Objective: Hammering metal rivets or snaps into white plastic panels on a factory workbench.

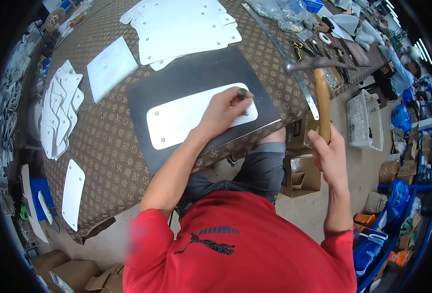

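Observation:
My left hand (221, 111) grips a short dark metal punch (242, 92), held upright over the right end of a white panel (184, 117). The panel has rounded corners and metal studs near its ends; my fingers partly cover the right end. Beneath it lies a dark flat board (186, 75) at the table's near edge. Off to the right, my right hand (331, 152) is closed around the wooden handle of a hammer (322, 95). The hammer's metal head is raised, apart from the punch.
Stacked white studded panels (181, 29) lie beyond the board, with more panels (62, 112) at left. A white slab (111, 68), single panel (73, 195), steel ruler (284, 51) and pliers (298, 50) share the patterned table. A white crate (364, 119) and another person (402, 73) are at right.

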The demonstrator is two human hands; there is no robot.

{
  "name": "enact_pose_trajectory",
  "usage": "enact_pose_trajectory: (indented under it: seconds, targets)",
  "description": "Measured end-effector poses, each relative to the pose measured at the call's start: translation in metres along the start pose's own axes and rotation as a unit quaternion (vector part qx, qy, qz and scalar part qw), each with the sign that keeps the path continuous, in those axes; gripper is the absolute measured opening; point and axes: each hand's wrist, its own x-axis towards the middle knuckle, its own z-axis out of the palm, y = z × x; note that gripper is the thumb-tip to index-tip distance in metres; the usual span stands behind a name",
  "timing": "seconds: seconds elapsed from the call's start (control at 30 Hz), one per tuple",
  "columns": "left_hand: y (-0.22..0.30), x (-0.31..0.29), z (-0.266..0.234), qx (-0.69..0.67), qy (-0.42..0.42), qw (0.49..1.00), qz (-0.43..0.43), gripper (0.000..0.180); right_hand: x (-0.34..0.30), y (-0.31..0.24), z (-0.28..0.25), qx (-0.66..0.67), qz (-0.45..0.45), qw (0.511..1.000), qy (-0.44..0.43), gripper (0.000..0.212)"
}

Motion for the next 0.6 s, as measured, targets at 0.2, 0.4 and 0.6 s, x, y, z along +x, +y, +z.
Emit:
enact_pose_trajectory:
  seconds: [0.2,0.4,0.6]
  targets:
    - [0.03,-0.029,-0.096,0.178,0.053,0.98,-0.072,0.025,0.042,0.012,0.016,0.15,0.018,0.988,0.044,0.013]
    - [0.047,-0.077,-0.143,0.483,0.03,0.872,-0.075,0.039,0.147,0.083,0.039,0.016,-0.105,0.989,0.099,0.015]
    - [0.039,-0.07,-0.155,0.418,0.032,0.89,-0.18,0.043,0.181,0.103,0.054,-0.053,-0.141,0.97,0.192,0.019]
